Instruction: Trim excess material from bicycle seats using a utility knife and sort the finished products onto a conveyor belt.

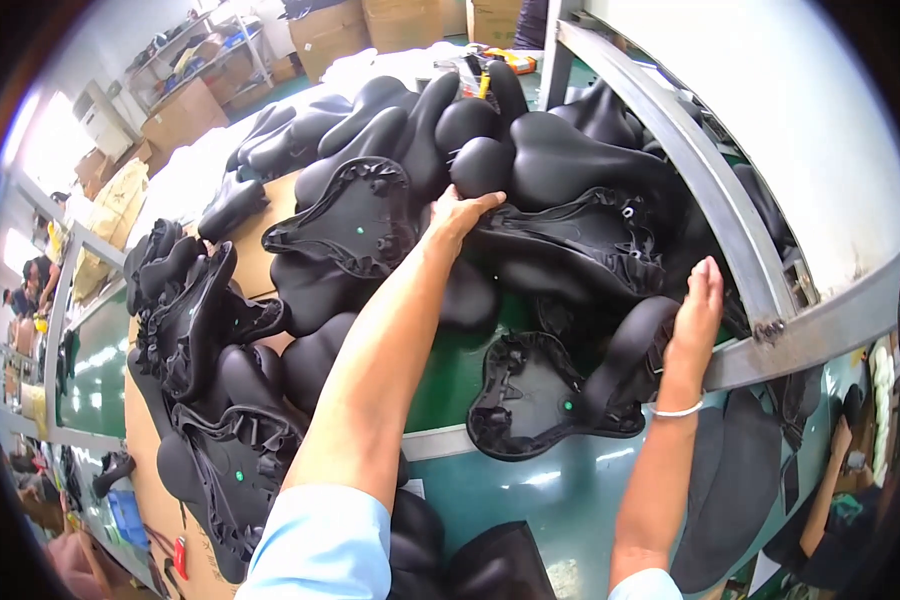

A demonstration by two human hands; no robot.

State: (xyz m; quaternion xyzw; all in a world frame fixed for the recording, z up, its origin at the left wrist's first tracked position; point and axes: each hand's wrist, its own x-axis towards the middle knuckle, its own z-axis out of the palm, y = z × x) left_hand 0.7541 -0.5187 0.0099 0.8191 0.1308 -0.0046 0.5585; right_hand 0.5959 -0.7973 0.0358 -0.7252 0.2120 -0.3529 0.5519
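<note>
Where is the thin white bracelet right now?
In the head view, the white bracelet is right of centre, worn just below the person's right hand, to the right of an upturned black saddle-shaped piece.

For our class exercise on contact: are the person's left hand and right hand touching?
Apart: the head view shows the left hand clearly separated from the right hand, with a black padded piece between.

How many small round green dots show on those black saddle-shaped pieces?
3 green dots: one left of the left hand, one below-left of the right hand, one at lower left. Others may be hidden.
</note>
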